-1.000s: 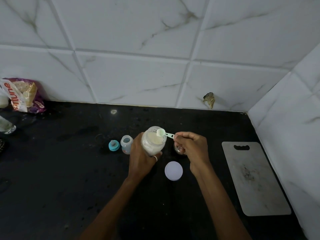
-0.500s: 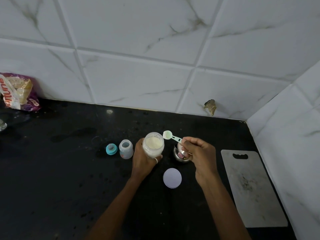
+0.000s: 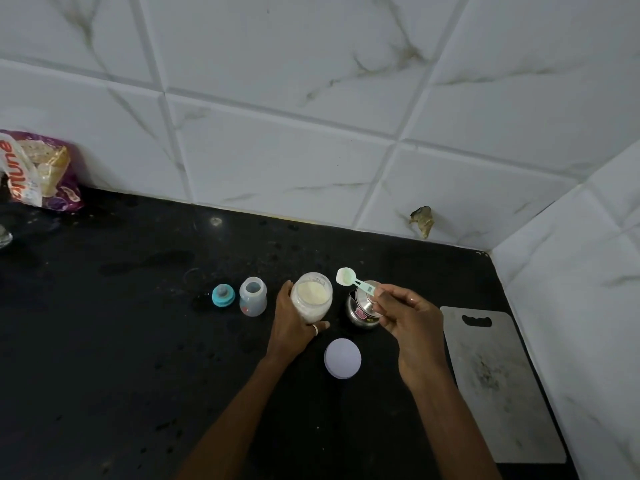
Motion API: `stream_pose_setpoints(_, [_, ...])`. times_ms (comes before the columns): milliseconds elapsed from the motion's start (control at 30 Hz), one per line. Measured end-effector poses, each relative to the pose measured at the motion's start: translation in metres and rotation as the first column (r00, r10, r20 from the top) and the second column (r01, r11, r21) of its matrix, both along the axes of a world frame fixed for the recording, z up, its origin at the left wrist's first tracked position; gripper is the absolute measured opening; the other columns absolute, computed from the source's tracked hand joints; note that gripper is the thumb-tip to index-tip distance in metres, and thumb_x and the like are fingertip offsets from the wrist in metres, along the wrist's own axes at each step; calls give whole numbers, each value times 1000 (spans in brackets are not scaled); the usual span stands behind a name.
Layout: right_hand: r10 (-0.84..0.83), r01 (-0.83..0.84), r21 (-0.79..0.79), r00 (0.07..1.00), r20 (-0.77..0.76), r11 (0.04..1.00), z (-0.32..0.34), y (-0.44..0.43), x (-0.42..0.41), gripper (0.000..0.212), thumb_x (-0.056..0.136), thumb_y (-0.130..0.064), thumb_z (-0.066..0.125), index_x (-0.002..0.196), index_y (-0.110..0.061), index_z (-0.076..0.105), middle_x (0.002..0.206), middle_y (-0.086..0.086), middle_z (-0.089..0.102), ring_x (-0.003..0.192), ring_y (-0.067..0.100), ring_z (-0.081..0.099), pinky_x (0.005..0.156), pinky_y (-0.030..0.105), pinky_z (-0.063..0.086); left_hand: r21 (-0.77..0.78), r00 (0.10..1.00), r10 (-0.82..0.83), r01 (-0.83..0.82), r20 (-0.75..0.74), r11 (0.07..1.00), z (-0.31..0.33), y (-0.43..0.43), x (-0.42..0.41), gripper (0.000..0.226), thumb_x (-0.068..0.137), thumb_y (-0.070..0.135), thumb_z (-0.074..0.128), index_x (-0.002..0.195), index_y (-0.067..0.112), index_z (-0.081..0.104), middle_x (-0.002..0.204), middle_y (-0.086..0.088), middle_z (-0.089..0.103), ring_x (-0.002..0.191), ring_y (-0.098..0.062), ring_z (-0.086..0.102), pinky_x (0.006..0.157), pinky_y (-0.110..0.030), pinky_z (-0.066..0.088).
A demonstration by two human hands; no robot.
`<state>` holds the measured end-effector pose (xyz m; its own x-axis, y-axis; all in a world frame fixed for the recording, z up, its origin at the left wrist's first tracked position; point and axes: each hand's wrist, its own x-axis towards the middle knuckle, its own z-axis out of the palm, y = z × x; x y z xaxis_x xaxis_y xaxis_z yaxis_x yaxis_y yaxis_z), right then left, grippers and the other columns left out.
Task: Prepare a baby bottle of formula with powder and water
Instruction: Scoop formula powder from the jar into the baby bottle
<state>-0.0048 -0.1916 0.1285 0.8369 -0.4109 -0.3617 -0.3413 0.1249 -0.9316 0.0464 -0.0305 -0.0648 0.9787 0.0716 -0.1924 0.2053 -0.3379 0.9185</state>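
My left hand grips an open jar of pale formula powder standing on the black counter. My right hand pinches the handle of a small mint-green scoop, held just right of the jar's mouth. Left of the jar stands the open, clear baby bottle, and beside it lies its teal nipple ring. A small steel pot sits behind my right hand, partly hidden. The jar's round white lid lies flat in front.
A grey cutting board lies at the right by the tiled side wall. A purple food packet leans on the back wall at far left. Part of a glass shows at the left edge.
The scoop has come out of the jar's mouth and moved a little to the right. My left hand has kept its hold on the jar.
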Motion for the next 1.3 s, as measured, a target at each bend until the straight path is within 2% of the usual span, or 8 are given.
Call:
stream_pose_setpoints(133, [0,-1,32,1000,13,999,3,2,0,12,90,-6,74,94,-15,80,89,5,80,83,14,69,73,26,54,49,1000,-16,17,-26,999,7,5,-12,132,61,23,101,161,10,16,166,-8,28,154,-23,29,125,-35,26])
stream_pose_setpoints(333, [-26,24,130,1000,16,991,6,7,2,12,90,-2,72,96,-10,79,81,6,78,70,8,69,68,23,55,149,1000,6,-4,-11,989,18,24,-35,101,79,18,89,159,12,27,163,-5,31,151,-20,34,120,-28,31])
stream_pose_setpoints(500, [-15,10,181,1000,28,983,1,12,3,11,89,-2,74,97,-9,80,83,7,78,73,10,69,71,26,54,130,998,56,-59,23,990,36,41,-42,77,85,16,85,150,14,43,147,-1,49,130,-11,51,99,-18,40])
stream_pose_setpoints(700, [-3,0,191,1000,13,982,-2,22,3,12,88,-4,76,98,-10,80,92,9,80,78,12,70,75,29,55,147,982,143,-160,124,976,46,63,-46,43,84,19,85,113,23,54,106,4,61,93,-14,64,73,-18,51])
stream_pose_setpoints(833, [-11,7,192,1000,16,981,1,28,4,12,88,-5,77,99,-9,80,95,11,80,77,12,70,75,28,55,118,960,241,-259,145,959,51,79,-44,55,77,18,91,114,18,50,113,5,48,101,-15,57,80,-16,44])
stream_pose_setpoints(1033, [-14,12,175,1000,8,984,2,34,4,12,88,-6,77,98,-10,80,95,11,80,78,13,70,76,29,55,30,980,196,-197,23,980,44,95,-22,100,75,11,92,156,9,33,155,-7,36,138,-19,43,110,-28,40])
stream_pose_setpoints(1200, [-20,20,167,1000,2,986,1,37,4,12,88,-5,76,98,-9,80,97,12,80,79,13,70,77,30,55,16,989,147,-147,-25,989,39,94,-7,99,77,11,90,157,8,32,155,-9,44,139,-25,49,115,-36,43])
stream_pose_setpoints(1300, [-29,30,164,1000,-8,986,2,38,4,12,89,-4,75,98,-10,81,96,11,80,81,13,70,80,32,55,43,991,129,-128,-16,991,30,95,-3,76,79,12,88,143,11,47,136,-7,61,124,-24,61,108,-43,52])
